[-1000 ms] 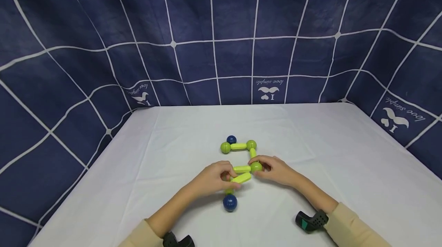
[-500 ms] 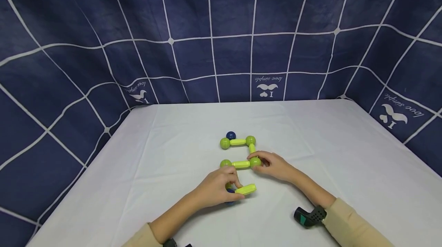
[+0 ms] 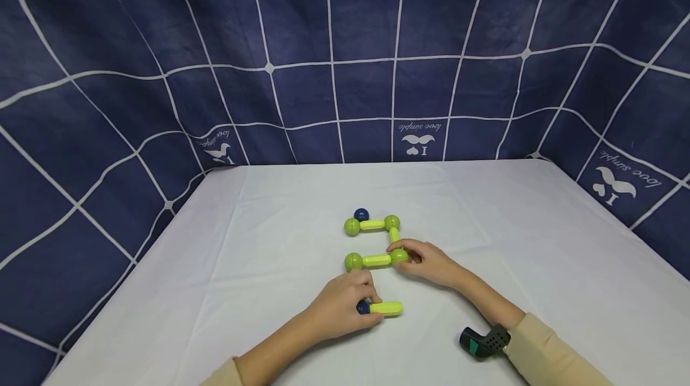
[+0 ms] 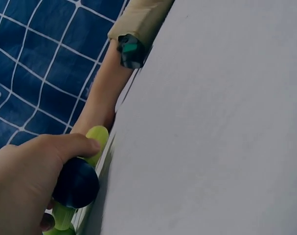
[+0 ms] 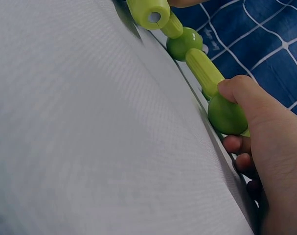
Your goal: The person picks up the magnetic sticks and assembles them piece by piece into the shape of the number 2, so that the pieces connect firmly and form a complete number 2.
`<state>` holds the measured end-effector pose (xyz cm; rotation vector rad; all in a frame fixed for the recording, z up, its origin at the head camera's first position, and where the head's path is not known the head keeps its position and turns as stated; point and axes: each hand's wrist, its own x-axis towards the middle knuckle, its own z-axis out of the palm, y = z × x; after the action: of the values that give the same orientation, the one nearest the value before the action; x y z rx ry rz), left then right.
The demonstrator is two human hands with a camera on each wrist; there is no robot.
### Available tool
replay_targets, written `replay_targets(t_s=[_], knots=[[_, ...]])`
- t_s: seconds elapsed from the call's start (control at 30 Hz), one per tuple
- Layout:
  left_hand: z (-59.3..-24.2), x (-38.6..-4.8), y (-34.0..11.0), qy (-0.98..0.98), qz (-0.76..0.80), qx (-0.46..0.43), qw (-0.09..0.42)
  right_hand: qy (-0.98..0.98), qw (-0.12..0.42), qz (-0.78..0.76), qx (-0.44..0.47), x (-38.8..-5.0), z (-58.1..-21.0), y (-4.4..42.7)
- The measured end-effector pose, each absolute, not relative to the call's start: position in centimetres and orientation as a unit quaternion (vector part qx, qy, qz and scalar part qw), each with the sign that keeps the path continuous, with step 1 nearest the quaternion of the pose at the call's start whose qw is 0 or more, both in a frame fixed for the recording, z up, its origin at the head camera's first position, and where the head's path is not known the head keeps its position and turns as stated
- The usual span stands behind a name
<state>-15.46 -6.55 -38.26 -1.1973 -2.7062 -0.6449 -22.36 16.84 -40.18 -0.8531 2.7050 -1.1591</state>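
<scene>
My left hand (image 3: 345, 308) pinches a yellow-green magnetic rod (image 3: 388, 308), whose left end meets a blue ball (image 3: 363, 308). In the left wrist view, the thumb presses along that rod (image 4: 97, 142) beside the blue ball (image 4: 77, 183), and another rod (image 4: 63, 216) runs from the ball below. My right hand (image 3: 431, 263) holds the green ball (image 3: 399, 256) at the corner of the chain; its thumb and fingers lie round that ball (image 5: 227, 115) in the right wrist view. A rod (image 3: 377, 261) links it to another green ball (image 3: 353, 262), near my left fingers.
Farther back, a rod (image 3: 372, 225) joins two green balls, the left one (image 3: 352, 226) and the right one (image 3: 392, 222). A blue ball (image 3: 361, 214) sits just behind the left one. White cloth (image 3: 280, 212) covers the table, with a dark blue gridded curtain (image 3: 366, 92) behind.
My left hand has moved toward the near side with its rod, which has swung from slanted to nearly level and come to the near blue ball. The right hand keeps its hold.
</scene>
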Motion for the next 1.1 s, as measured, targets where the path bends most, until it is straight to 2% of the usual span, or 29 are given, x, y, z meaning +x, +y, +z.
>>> replay_targets(t_s=[0.17,0.53,0.77,0.93,1.03,1.1], knots=[[-38.8,-15.4,-6.6,-0.884,-0.214,-0.408,0.081,0.881,0.040,-0.379,-0.281,-21.9,-39.5,16.6],[-39.3,-16.3,-6.8,-0.864,-0.238,-0.434,0.091,0.877,0.047,-0.379,-0.291,-23.4,-39.4,17.0],[-39.7,-16.1,-6.7,-0.858,-0.230,-0.446,0.107,0.889,-0.045,-0.399,-0.221,-25.2,-38.2,16.1],[-39.6,-16.2,-6.7,-0.854,-0.229,-0.451,0.125,0.895,-0.107,-0.370,-0.225,-27.1,-37.6,14.5],[-39.5,-16.2,-6.8,-0.853,-0.230,-0.452,0.122,0.902,-0.133,-0.342,-0.227,-28.0,-37.5,13.7],[-39.5,-16.3,-6.8,-0.854,-0.227,-0.452,0.119,0.908,-0.128,-0.331,-0.223,-28.6,-37.6,13.1]])
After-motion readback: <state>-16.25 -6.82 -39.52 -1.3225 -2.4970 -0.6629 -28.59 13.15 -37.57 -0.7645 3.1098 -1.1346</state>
